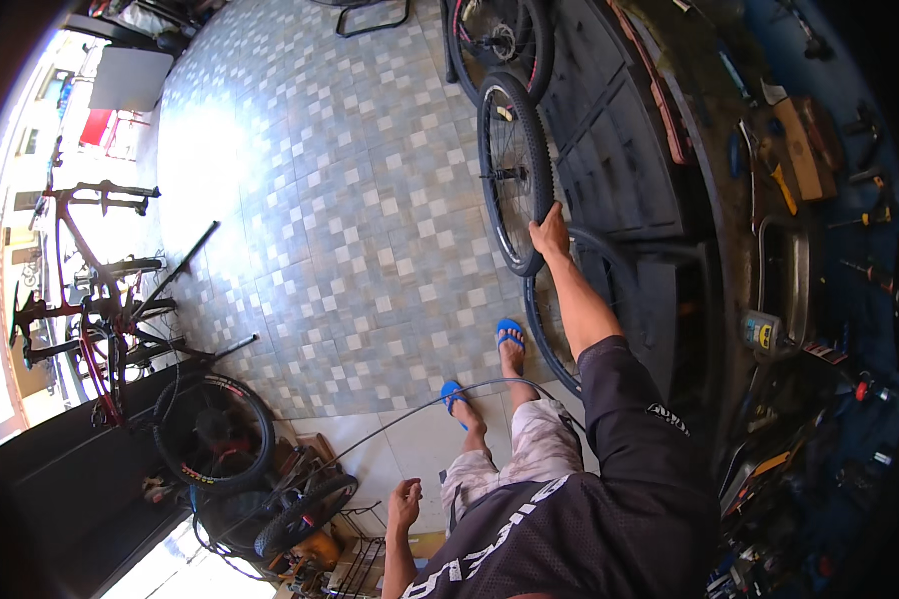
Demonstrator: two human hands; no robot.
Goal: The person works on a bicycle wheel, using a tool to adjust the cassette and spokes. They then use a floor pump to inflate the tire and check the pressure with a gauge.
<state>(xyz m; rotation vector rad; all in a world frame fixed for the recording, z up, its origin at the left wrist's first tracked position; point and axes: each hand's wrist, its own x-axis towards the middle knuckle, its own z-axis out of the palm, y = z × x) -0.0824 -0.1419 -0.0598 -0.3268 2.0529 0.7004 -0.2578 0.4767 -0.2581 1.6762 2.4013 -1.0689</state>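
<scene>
My right hand [550, 236] is closed round the tyre of a bicycle wheel [541, 150] with a knobbly black tread. The wheel stands upright on the tiles, beside the dark cabinet front on the right. Just beyond it another wheel [541, 60] with a brake disc leans there. Nearer to me, my right forearm partly covers a third wheel [537, 324]. Low at my left side hangs my left hand [404, 505], away from the wheels, its fingers curled in. Whether anything lies within those fingers is hidden.
A workbench [704, 130] with tools and a bottle [762, 330] runs along my right. On the left a bicycle frame [100, 270] hangs on a stand, above a loose wheel [267, 429]. A thin black hose [400, 417] arcs across in front of my legs.
</scene>
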